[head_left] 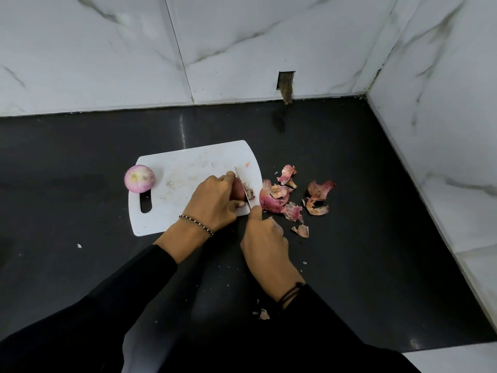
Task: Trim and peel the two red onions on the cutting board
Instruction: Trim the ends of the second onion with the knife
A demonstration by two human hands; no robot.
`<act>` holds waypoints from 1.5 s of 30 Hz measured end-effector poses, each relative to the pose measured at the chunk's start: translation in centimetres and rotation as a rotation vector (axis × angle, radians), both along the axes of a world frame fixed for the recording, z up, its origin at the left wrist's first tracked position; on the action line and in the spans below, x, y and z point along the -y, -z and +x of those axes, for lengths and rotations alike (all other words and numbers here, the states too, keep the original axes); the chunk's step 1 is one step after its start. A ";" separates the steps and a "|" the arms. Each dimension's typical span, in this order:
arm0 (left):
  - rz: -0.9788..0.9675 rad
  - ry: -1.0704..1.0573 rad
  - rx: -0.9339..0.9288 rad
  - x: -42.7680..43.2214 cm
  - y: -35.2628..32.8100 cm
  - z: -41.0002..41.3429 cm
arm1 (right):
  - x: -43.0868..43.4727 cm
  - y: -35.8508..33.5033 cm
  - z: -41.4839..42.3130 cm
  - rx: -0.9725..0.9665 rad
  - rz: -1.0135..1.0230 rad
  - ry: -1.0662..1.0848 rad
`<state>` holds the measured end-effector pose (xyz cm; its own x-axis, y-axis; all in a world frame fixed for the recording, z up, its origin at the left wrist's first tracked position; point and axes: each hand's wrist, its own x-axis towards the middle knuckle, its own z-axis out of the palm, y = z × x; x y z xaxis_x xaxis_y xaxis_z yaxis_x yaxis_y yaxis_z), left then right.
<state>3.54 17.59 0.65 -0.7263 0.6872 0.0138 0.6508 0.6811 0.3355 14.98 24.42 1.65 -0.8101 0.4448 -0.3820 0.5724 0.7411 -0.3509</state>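
Root end (250, 191) of the onion (237, 191) gripped by my left hand's (213, 201) curled fingers (228, 175) points right, under the knife (238, 175) my right hand (265, 238) grips.

The cutting board (188, 168) is white, the counter (80, 265) black, the peeled onion (139, 178) pink-white, the tiles (107, 49) grey-veined.

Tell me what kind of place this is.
Probably a kitchen counter corner: dark stone worktop, marble-look wall tiles, and a white cutting board with a peeled red onion, loose peels beside it.
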 end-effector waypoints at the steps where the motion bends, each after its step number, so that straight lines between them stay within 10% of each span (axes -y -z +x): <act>1: 0.040 -0.020 0.010 0.4 0.1 0.2 | 0.0 0.1 0.1 -0.005 0.034 -0.018; 13: 0.201 -0.186 0.113 2.9 0.6 0.2 | -0.5 0.7 0.3 -0.003 0.043 -0.059; 25: -0.194 0.057 -0.060 2.3 -0.7 -0.5 | -0.9 0.8 0.4 -0.017 -0.004 -0.021; 45: 0.475 -0.282 0.409 8.2 0.4 0.7 | -0.9 0.5 2.8 -0.259 0.048 0.093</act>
<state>4.25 9.38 0.25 -0.8874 0.4587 -0.0470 0.2276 0.5243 0.8206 17.78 25.36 1.12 -0.8329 0.5343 -0.1443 0.5346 0.7090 -0.4599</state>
